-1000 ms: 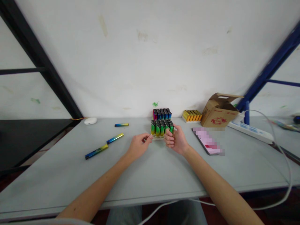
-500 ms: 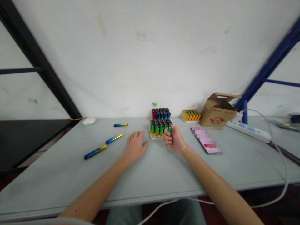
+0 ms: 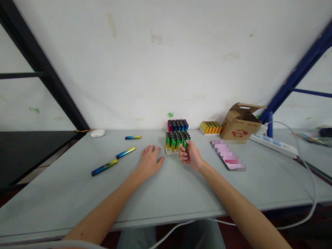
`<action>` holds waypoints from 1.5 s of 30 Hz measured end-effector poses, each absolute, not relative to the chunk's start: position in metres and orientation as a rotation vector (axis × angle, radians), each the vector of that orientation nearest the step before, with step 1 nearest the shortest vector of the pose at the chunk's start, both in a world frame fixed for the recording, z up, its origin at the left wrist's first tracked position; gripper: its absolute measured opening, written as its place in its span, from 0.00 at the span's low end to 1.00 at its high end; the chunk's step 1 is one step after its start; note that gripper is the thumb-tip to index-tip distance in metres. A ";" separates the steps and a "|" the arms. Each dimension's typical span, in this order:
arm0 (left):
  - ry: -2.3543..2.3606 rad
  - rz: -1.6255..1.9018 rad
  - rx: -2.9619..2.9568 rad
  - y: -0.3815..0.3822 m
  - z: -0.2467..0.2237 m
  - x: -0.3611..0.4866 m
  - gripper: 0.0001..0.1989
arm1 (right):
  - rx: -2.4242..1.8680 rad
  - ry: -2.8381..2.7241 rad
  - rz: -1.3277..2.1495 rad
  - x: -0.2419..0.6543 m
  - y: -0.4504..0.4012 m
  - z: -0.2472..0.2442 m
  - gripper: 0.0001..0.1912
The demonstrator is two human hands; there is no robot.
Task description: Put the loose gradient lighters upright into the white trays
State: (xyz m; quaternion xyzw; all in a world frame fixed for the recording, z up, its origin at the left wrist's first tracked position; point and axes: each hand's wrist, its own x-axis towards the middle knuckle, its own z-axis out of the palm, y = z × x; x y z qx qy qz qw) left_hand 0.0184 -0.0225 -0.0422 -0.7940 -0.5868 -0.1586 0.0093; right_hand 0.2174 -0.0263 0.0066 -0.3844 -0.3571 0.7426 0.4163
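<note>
My left hand [image 3: 149, 161] lies on the grey table with its fingers spread, holding nothing. Closed around a green cylinder with a dark top [image 3: 185, 145], my right hand [image 3: 190, 155] is at the front right corner of a pale tray [image 3: 171, 151]. Several green-yellow cylinders [image 3: 173, 142] with black tops stand upright in that tray. Directly behind them is a block of blue and purple cylinders [image 3: 178, 126]. Left of my left hand lie three blue-yellow tubes, one at the back [image 3: 133, 137], one in the middle [image 3: 126, 152] and one in front [image 3: 104, 167].
Yellow cylinders [image 3: 211, 127] stand in a tray at the back, beside an open cardboard box [image 3: 240, 127]. A phone [image 3: 228, 155] lies right of my right hand. Farther right are a power strip [image 3: 275, 146] and a white cable. A white case [image 3: 98, 133] sits back left.
My right hand has shifted slightly left and toward me with the green cylinder, which is now tilted more. My left hand stays where it was.
</note>
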 end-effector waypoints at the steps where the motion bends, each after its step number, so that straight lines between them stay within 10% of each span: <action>1: -1.834 -0.491 -2.481 -0.023 -0.042 0.018 0.21 | -0.981 -0.908 1.865 0.216 -0.027 0.006 0.18; 40: -1.770 -0.497 -2.512 -0.023 -0.046 0.014 0.19 | -0.700 -1.491 1.436 0.233 -0.028 0.001 0.14; 45: -1.754 -0.438 -2.504 -0.024 -0.044 0.014 0.19 | -0.751 -1.507 1.370 0.229 -0.029 0.005 0.25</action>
